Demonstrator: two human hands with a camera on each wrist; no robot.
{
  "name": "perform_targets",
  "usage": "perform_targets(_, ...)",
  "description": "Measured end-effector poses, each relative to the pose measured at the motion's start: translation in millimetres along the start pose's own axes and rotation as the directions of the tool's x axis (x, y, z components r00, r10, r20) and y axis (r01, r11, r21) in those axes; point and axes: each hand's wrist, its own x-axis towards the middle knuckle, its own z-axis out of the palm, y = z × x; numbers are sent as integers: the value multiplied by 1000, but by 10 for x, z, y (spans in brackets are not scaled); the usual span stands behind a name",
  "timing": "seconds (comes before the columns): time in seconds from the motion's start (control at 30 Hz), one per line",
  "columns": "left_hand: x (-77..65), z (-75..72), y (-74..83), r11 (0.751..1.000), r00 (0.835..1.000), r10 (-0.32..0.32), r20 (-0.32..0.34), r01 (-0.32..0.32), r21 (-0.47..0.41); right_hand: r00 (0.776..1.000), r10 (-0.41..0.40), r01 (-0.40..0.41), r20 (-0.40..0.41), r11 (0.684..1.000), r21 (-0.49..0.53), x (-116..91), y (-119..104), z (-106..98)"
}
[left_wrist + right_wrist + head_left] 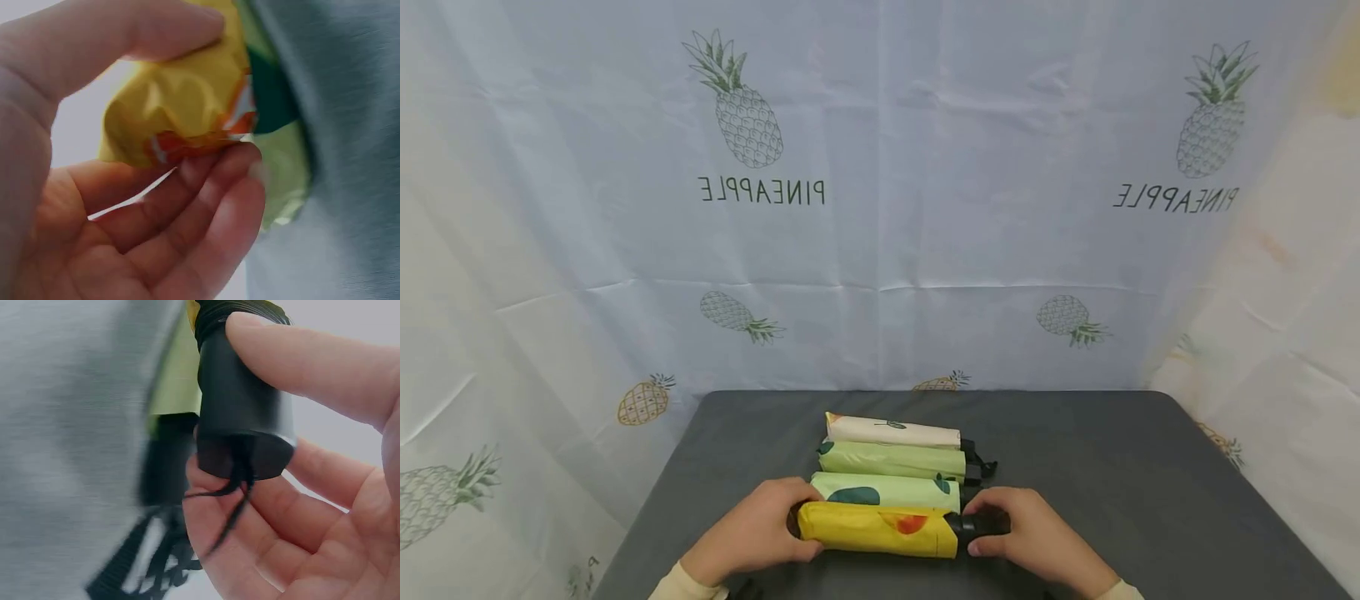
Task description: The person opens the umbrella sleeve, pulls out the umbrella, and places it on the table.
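Observation:
A folded yellow umbrella (872, 531) with an orange-red print lies crosswise between both hands in the head view. My left hand (765, 527) grips its cloth-covered end, thumb on the near side and fingers behind. At the other end my right hand (1033, 533) pinches the black handle (247, 406), from which a thin black cord hangs. Right behind it is a pale green umbrella (910, 490) with dark green shapes, partly hidden by the yellow one. Farther back lie a green umbrella (891, 460) and a cream umbrella (895, 431), their handles all toward the right.
The umbrellas are lined up side by side on a dark grey table (1075, 442) with rounded far corners. Behind the table hangs a pale curtain (955, 208) printed with pineapples, which also runs along both sides.

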Motion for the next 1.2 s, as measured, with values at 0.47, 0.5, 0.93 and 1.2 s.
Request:
perform_targets(0.47,289,-183,-14,767,1000,-1,-7,-4,-641,991,61,-4,-122,905,424,138,-192,-411)
perform_targets(0.5,313,-188,-12,761,1000,-1,-15,-9,-648,989,71,-7,-128,895,446,147,-203,-428)
perform_targets(0.93,448,-212,117,726,997,-32,-73,-27,-687,981,71,34,-182,855,517,187,-179,-506)
perform_targets(1.2,475,-226,150,733,993,-54,-101,-29,-680,987,0,93,-161,817,568,220,-167,-446)
